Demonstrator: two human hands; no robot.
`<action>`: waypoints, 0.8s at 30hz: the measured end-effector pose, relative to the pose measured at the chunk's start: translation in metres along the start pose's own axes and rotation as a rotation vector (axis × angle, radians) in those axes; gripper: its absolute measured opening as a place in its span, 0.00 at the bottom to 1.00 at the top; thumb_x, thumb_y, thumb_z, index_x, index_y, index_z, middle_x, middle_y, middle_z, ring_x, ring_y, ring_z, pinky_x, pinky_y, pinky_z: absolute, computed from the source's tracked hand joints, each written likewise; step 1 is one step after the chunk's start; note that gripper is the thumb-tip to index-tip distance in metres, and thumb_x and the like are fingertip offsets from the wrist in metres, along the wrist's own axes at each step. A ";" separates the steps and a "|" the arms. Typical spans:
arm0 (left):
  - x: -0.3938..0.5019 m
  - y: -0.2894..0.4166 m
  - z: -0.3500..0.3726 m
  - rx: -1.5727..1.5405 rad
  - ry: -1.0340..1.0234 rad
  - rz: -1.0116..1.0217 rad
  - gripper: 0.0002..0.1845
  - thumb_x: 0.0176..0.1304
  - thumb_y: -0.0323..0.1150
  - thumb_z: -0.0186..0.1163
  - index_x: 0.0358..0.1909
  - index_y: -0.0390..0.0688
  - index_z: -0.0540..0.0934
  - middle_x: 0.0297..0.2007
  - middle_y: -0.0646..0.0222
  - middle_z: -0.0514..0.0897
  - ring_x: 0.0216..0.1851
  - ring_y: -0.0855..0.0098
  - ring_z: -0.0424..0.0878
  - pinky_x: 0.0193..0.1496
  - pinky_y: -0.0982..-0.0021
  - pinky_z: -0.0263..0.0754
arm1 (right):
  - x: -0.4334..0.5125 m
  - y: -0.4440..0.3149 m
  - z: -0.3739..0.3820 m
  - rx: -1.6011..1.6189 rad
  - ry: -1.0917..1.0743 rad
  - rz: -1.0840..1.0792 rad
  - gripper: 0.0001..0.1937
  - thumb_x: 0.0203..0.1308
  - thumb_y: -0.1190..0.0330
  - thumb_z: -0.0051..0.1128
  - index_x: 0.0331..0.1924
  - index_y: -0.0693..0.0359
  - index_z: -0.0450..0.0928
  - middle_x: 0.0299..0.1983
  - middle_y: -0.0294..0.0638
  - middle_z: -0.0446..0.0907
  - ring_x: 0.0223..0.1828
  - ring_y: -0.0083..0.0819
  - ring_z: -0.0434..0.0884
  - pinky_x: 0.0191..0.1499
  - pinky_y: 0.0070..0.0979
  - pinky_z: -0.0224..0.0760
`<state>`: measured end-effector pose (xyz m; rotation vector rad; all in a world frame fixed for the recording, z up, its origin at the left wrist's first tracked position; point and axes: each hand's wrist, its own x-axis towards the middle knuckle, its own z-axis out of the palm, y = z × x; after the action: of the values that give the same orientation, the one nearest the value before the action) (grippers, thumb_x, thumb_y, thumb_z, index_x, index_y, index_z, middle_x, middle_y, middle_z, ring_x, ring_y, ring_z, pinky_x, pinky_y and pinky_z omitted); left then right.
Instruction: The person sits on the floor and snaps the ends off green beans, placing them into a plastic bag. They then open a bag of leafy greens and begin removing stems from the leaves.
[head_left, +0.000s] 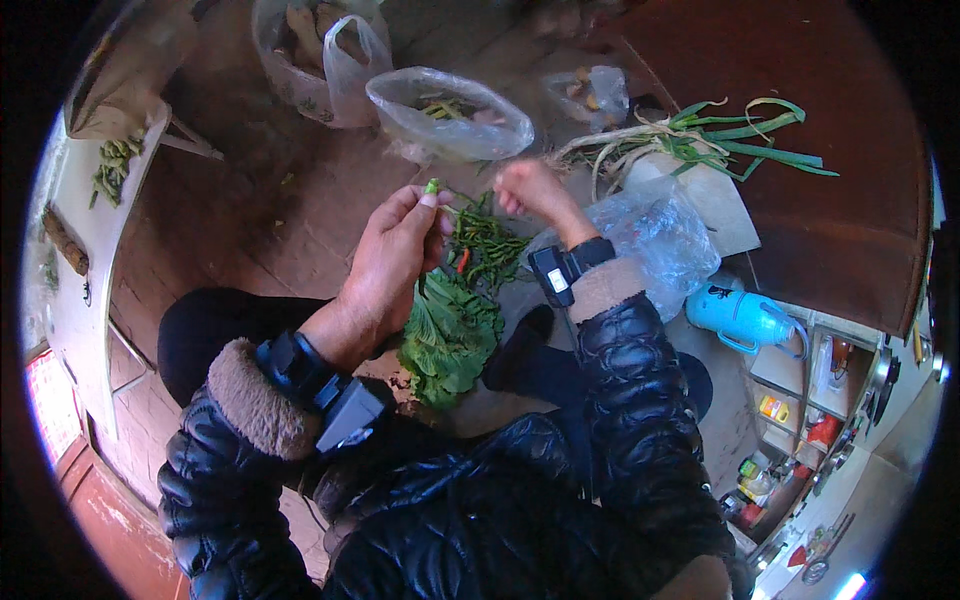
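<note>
Between its thumb and fingers my left hand (401, 240) grips a green vegetable stem (431, 187), its cut end pointing up. To the right, my right hand (531, 189) is raised with its fingers curled and slightly blurred; whether anything is in them cannot be told. Beneath and between the hands a pile of green chili peppers (491, 244), one of them red, lies on the floor. Large green leaves (450, 341) lie nearer my body, below the left hand. Beyond the hands stands an open clear plastic bag (450, 142) with green pieces inside.
Green onions (675, 139) lie at the upper right, above a crumpled plastic bag (652, 240). A blue thermos (739, 315) is beside shelves with bottles. Another filled plastic bag (349, 90) stands at the top. At left, a white table (135, 202) holds green pods.
</note>
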<state>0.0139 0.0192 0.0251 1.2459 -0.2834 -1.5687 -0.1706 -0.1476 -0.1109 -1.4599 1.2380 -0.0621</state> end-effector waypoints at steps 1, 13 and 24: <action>-0.002 0.001 0.002 0.000 0.012 -0.015 0.11 0.68 0.35 0.43 0.39 0.39 0.71 0.26 0.75 0.71 0.21 0.83 0.61 0.23 0.81 0.56 | 0.008 0.025 0.005 -0.001 -0.078 0.016 0.06 0.52 0.71 0.50 0.29 0.63 0.78 0.21 0.39 0.79 0.20 0.26 0.77 0.29 0.26 0.72; 0.007 0.000 0.014 -0.006 0.051 -0.103 0.10 0.68 0.37 0.44 0.40 0.43 0.71 0.26 0.76 0.70 0.23 0.82 0.62 0.26 0.81 0.56 | 0.076 0.139 0.078 -0.549 0.399 0.133 0.13 0.48 0.60 0.60 0.33 0.59 0.77 0.35 0.50 0.78 0.39 0.48 0.78 0.41 0.42 0.71; 0.014 -0.009 0.014 0.039 0.080 -0.051 0.10 0.67 0.37 0.45 0.38 0.42 0.71 0.25 0.76 0.70 0.22 0.83 0.62 0.25 0.82 0.56 | 0.047 0.130 0.042 0.235 0.304 0.042 0.07 0.56 0.67 0.53 0.32 0.63 0.74 0.28 0.39 0.78 0.28 0.29 0.77 0.33 0.27 0.68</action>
<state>-0.0012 0.0062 0.0170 1.3522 -0.2340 -1.5590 -0.2046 -0.1226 -0.2491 -1.2488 1.4517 -0.4010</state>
